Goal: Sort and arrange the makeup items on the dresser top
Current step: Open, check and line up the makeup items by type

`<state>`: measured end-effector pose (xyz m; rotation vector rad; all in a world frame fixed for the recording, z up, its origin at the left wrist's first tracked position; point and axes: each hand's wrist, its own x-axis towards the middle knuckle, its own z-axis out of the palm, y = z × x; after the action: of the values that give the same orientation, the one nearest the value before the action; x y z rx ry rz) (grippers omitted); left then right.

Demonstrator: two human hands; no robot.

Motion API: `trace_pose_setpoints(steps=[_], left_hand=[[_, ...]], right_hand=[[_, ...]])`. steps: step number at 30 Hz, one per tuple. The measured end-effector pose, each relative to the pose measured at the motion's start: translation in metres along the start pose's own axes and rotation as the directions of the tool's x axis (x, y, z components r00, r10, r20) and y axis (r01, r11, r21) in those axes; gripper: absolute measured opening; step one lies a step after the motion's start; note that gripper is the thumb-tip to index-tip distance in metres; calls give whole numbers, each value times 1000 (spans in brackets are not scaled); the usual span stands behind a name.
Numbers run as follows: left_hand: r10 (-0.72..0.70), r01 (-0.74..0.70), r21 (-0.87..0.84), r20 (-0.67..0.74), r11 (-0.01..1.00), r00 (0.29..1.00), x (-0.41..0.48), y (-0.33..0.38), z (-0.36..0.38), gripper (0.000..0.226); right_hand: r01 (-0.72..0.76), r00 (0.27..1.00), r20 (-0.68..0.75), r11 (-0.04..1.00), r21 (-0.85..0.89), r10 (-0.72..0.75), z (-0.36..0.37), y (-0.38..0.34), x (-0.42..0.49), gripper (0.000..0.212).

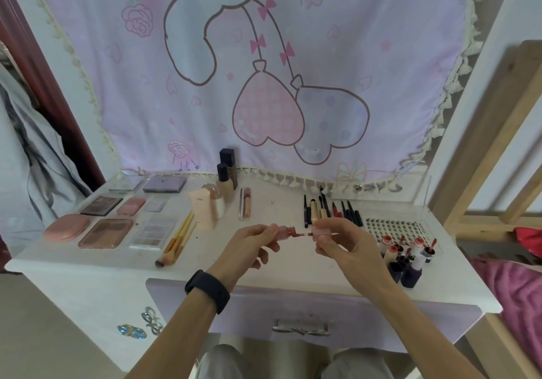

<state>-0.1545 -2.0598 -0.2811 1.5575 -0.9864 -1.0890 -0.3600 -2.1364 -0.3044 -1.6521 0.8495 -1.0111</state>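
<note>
Head view, the only one.
- Left hand (pixel 252 242), grip pinching a small pink lip tint tube (pixel 284 231) at its base.
- Right hand (pixel 344 246), grip pinching the tube's clear cap (pixel 321 230). The wand bridges cap and neck.
- Tube is held level, above the desk (pixel 293 279), in front of the foundation bottle (pixel 225 186) and a little to its right.
- Going on or coming off? Cannot tell, though capping before storing seems the likelier purpose.
- Palettes (pixel 105 232) lie flat in rows left of the bottle, and brushes (pixel 179 237) lie bundled just left of it.
- Pencils (pixel 331 208) lie parallel to the bottle's right.
- Small red-topped bottles (pixel 407 252) cluster far right of the bottle, near the desk's front. Like is grouped with like, so the tube probably belongs there.
</note>
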Motion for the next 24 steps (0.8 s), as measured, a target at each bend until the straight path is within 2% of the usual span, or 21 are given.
trace_pose_setpoints(steps=[3, 6, 9, 12, 15, 19, 24], left_hand=[[-24, 23, -53, -13, 998, 1000, 3, -1, -3, 34], [-63, 63, -185, 7, 981, 998, 3, -6, -5, 36], [-49, 85, -369, 106, 926, 993, 4, -7, -3, 37], [-5, 80, -433, 171, 898, 985, 7, 1, 5, 50], [36, 60, -408, 225, 911, 974, 13, 15, 16, 66], [86, 20, -326, 308, 945, 948, 18, 40, 38, 58], [132, -68, -194, 345, 979, 929, 22, 70, 77, 54]], right_hand=[[-11, 999, -41, 999, 48, 13, -5, -3, 1, 22], [-40, 992, -108, 968, 249, 69, -7, -9, -1, 16], [-102, 976, -114, 845, 526, 188, -13, -19, 0, 31], [-148, 956, -85, 713, 686, 280, -22, -31, 1, 36], [-131, 963, -71, 678, 724, 262, -36, -41, -3, 27], [-79, 969, -112, 700, 710, 222, -71, -48, -17, 30], [-1, 946, -245, 759, 652, 212, -134, -39, -45, 29]])
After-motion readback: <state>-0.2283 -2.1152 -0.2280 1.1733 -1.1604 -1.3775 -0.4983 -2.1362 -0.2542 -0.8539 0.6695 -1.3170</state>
